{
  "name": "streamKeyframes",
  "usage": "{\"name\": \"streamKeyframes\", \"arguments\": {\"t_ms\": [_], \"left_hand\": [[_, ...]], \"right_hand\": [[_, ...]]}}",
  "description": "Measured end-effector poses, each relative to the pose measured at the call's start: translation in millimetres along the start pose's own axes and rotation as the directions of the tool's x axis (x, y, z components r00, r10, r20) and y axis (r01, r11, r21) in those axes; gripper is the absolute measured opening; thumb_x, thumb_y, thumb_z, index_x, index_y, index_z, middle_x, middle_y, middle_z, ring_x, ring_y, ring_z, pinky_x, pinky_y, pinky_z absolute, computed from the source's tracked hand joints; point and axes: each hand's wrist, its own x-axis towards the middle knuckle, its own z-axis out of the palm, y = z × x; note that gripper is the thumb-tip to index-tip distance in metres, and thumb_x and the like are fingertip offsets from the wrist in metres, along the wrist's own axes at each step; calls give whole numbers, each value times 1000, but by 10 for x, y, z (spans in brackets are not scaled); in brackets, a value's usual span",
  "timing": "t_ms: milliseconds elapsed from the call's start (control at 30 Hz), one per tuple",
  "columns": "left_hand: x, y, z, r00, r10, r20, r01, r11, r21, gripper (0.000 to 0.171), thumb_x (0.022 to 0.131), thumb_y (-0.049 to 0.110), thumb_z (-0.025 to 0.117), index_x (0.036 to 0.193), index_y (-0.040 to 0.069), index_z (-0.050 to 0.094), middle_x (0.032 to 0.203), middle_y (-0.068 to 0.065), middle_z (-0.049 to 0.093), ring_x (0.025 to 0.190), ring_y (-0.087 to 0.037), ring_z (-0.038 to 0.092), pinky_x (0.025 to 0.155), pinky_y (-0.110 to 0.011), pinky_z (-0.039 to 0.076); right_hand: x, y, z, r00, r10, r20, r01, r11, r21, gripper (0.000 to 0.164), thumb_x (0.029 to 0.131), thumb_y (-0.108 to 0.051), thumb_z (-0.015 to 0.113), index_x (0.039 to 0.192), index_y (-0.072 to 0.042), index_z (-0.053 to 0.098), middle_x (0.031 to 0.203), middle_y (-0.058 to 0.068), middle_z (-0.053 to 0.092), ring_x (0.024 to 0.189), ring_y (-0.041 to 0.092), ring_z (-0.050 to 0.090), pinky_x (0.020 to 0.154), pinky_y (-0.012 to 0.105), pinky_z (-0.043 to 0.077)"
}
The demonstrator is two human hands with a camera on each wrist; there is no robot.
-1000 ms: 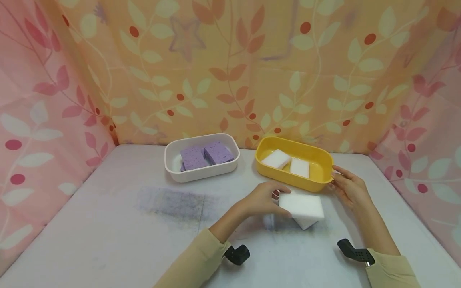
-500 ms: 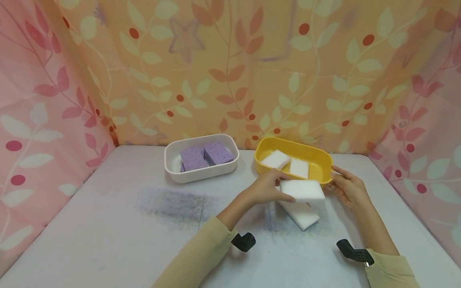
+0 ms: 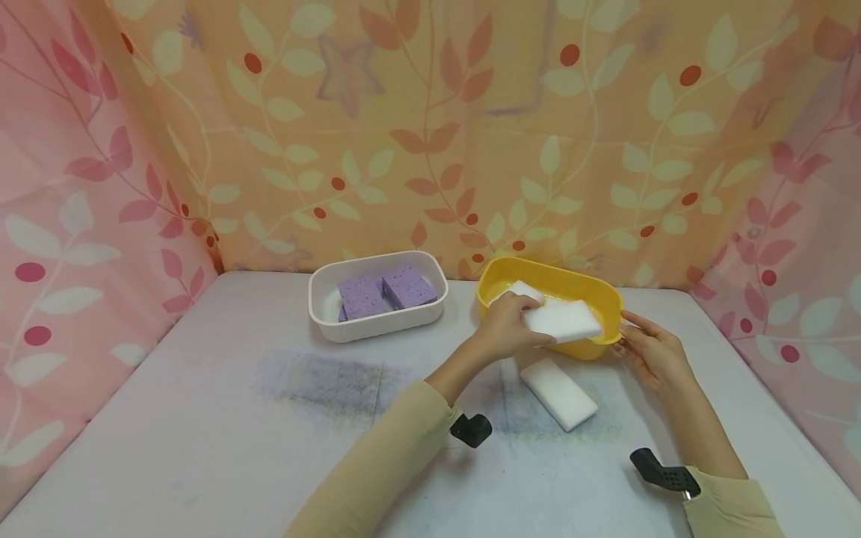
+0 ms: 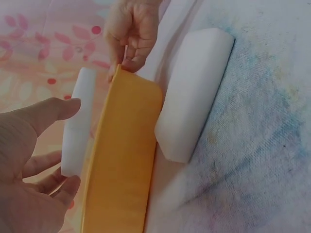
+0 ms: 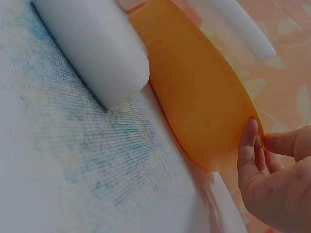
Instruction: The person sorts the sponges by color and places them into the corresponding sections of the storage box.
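Observation:
My left hand [image 3: 504, 329] grips a white sponge block [image 3: 565, 321] between thumb and fingers, above the front of the yellow tray [image 3: 584, 349]. In the left wrist view this held block [image 4: 80, 121] is just over the tray's rim. Another white block [image 3: 528, 288] shows inside the tray, partly behind the hand; anything under the held block is hidden. At the tray's right end, my right hand [image 3: 654, 353] pinches the rim, with thumb and fingers on either side in the right wrist view. A further white block [image 3: 560, 394] lies flat on the table before the tray.
To the left stands a white tray [image 3: 377, 325] holding several purple sponges [image 3: 408, 286]. The white table cover [image 3: 202, 418] has a dark smudge [image 3: 329, 381] left of centre and bluish stains near the loose block. A patterned curtain [image 3: 430, 149] rises behind the trays.
My left hand has lifted the upper white block off the one on the table and carried it forward over the yellow tray. The right hand stays at the tray's rim.

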Motion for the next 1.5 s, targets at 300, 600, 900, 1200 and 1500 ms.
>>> {"name": "streamKeyframes", "arguments": {"t_ms": [300,600,900,1200,1500], "left_hand": [[137,55,124,998,-53,-28,53,999,-6,62,85,29,91,135,1,69,130,-10,66,114,-18,56,99,-21,48],[275,73,180,992,-109,-68,109,994,-3,61,85,30,90,134,-1,70,132,-12,66,123,-22,55,106,-25,46],[421,123,264,972,-220,-88,220,975,-7,62,88,33,88,138,3,67,133,-9,62,126,-24,50,102,-27,48],[433,123,348,962,-250,-107,257,965,57,60,88,34,88,137,4,67,129,-7,59,121,-21,50,100,-24,48],[462,91,397,967,-233,-107,249,952,176,46,90,39,86,114,4,69,115,-6,55,109,-18,48,91,-22,49]], "right_hand": [[-7,12,-12,1000,9,-2,-9,1000,1,25,103,-3,66,98,-26,74,90,-3,72,78,11,71,73,22,63],[-2,4,60,999,35,-16,-35,999,-7,23,103,-5,66,117,-22,67,92,-4,71,81,10,71,76,22,63],[-14,-15,79,999,44,-29,-44,999,5,20,104,-4,65,110,-23,68,91,-3,73,78,12,71,74,23,63],[-21,-11,79,998,58,-33,-58,998,10,21,103,-4,67,112,-23,67,94,-3,73,80,14,71,75,24,64],[-7,-19,81,998,54,-41,-55,999,-3,31,103,-7,67,129,-20,59,94,-3,72,80,13,72,75,23,63]]}}
